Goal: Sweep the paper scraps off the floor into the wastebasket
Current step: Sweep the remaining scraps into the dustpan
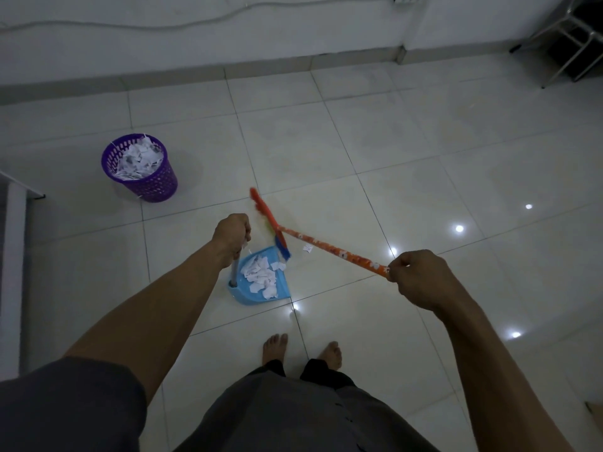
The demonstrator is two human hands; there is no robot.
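A blue dustpan [248, 296] stands on the tiled floor in front of my bare feet, with a heap of white paper scraps [262, 275] in it. My left hand [231, 234] grips the top of its grey upright handle [233, 272]. My right hand [421, 277] grips the end of an orange flowered broom stick [332, 250]. The broom's red and blue head [270, 223] lies at the dustpan's open mouth. One loose scrap [307, 248] rests on the floor just under the stick. A purple mesh wastebasket [140, 168], holding many scraps, stands to the far left.
A white wall with a grey skirting [228, 71] runs across the back. Metal chair legs [567, 44] stand in the far right corner. A white furniture edge [14, 256] runs along the left side. A cable hangs on the wall.
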